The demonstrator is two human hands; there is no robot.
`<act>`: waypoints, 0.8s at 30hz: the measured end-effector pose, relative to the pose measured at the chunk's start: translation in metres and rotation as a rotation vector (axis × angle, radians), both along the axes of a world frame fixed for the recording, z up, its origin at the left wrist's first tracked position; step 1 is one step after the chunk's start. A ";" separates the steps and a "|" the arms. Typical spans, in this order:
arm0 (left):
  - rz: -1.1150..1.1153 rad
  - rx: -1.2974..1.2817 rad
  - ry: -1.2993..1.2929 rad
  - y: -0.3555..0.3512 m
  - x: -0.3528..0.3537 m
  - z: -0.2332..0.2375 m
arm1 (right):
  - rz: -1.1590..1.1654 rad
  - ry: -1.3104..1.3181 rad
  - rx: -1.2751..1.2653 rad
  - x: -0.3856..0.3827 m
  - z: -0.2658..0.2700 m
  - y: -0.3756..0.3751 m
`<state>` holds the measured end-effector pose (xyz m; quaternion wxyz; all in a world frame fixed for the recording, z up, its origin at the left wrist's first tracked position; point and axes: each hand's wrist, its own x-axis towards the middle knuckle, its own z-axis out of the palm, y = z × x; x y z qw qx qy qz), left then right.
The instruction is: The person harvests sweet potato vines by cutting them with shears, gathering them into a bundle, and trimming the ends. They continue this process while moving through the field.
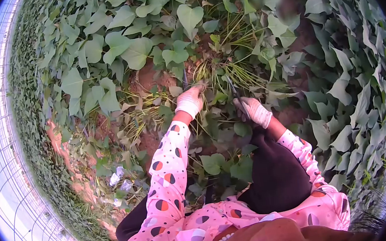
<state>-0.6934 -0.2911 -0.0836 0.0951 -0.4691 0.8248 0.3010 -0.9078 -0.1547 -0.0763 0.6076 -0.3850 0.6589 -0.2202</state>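
A person in a pink patterned shirt [164,184] clasps a clump of yellow-green stems [218,73] at its near edge with the left hand [190,102], the right hand [253,110] gripping a slim dark tool [233,87] angled toward it.

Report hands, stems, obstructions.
Left hand at stems, grip unclear. Right hand gripping dark tool, far end among stems. Leaves crowding around.
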 end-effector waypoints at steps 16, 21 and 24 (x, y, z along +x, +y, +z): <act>0.247 0.073 0.189 0.015 0.000 -0.016 | -0.286 -0.471 0.353 0.017 -0.017 -0.062; 0.231 0.039 0.321 0.018 0.002 -0.029 | -0.293 -0.318 0.210 0.021 -0.015 -0.082; 0.241 0.038 0.250 0.017 0.000 -0.020 | -0.258 -0.246 0.127 0.021 -0.014 -0.082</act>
